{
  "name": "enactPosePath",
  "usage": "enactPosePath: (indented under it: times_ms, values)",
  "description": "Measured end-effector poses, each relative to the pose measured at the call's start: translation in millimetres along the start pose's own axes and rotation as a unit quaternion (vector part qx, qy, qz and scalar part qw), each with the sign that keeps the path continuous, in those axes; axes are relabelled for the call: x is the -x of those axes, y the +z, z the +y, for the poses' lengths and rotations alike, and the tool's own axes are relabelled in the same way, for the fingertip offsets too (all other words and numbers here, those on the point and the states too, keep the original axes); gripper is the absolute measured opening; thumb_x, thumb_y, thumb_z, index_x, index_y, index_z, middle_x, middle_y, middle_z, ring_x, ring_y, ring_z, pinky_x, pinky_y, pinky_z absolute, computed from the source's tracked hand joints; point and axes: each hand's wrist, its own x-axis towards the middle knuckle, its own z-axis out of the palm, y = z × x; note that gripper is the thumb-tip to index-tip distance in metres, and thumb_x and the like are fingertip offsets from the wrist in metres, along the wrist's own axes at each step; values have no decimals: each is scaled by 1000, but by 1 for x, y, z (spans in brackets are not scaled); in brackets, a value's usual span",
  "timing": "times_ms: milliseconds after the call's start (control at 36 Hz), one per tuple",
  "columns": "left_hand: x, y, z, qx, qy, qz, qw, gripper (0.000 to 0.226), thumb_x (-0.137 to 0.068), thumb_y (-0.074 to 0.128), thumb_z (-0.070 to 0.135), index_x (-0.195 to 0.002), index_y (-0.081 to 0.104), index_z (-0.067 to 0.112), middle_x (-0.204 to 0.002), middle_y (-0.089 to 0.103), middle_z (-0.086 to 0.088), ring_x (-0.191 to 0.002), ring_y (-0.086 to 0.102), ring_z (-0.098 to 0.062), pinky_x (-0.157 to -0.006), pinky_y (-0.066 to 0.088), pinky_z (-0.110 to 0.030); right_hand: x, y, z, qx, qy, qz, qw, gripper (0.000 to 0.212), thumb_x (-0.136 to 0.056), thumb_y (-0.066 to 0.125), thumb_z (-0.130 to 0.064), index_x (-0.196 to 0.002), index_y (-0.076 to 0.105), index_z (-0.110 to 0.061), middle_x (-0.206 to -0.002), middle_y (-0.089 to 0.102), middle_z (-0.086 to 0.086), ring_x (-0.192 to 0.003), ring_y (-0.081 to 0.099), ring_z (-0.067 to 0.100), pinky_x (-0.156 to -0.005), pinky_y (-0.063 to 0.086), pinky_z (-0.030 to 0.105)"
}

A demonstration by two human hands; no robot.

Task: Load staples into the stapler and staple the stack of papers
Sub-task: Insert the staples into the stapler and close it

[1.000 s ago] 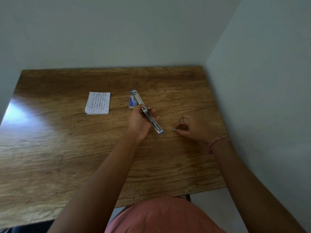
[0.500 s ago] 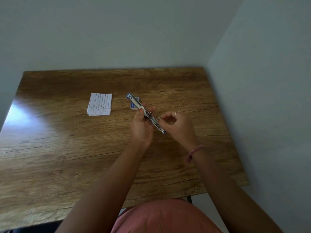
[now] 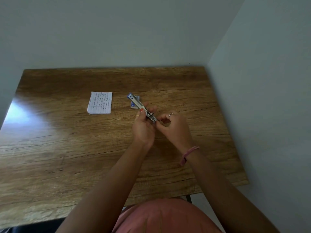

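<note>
My left hand [image 3: 143,126] holds a slim metal stapler [image 3: 137,103] swung fully open, its blue tip pointing to the far left. My right hand [image 3: 173,126] pinches something small and silvery, likely a strip of staples, against the stapler's near end; the strip is too small to make out clearly. A small stack of lined, handwritten papers [image 3: 100,103] lies flat on the table to the left of both hands. Behind the stapler lies a small blue staple box [image 3: 134,105], partly hidden by it.
The wooden table [image 3: 67,148] stands in a corner, with one wall behind it and another along its right edge. A bright glare patch sits at the table's left. My pink-clothed lap shows below the near edge.
My right hand lifted from the table at the right, came over to the stapler's near end and now pinches at it. My left hand turned the open stapler slightly.
</note>
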Motion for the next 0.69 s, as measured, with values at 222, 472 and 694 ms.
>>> enactPosePath:
  times_ms: [222, 472, 694]
  values:
    - [-2, -1, -3, -2, -4, 10, 1000, 28, -103, 31, 17, -116, 56, 17, -92, 66, -5, -90, 64, -17, -87, 52, -41, 1, -4, 1, 25, 4, -13, 1000, 20, -83, 69, -30, -96, 74, -15, -86, 67, 3, -77, 62, 14, -67, 53, 29]
    - [-2, 2, -4, 26, -8, 24, 999, 28, -104, 30, 16, -116, 56, 14, -89, 67, -7, -79, 70, -14, -65, 57, -30, 4, -7, -1, 69, -15, -11, 997, 22, -86, 66, -30, -104, 73, -17, -87, 64, 2, -77, 58, 13, -64, 48, 25]
    - [0, 1, -5, 26, -5, 7, 1000, 27, -104, 31, 19, -117, 54, 14, -83, 71, -4, -73, 71, -14, -64, 57, -32, 5, -8, 5, 58, -3, -31, 998, 21, -85, 67, -28, -104, 72, -19, -91, 66, 1, -81, 61, 14, -71, 53, 31]
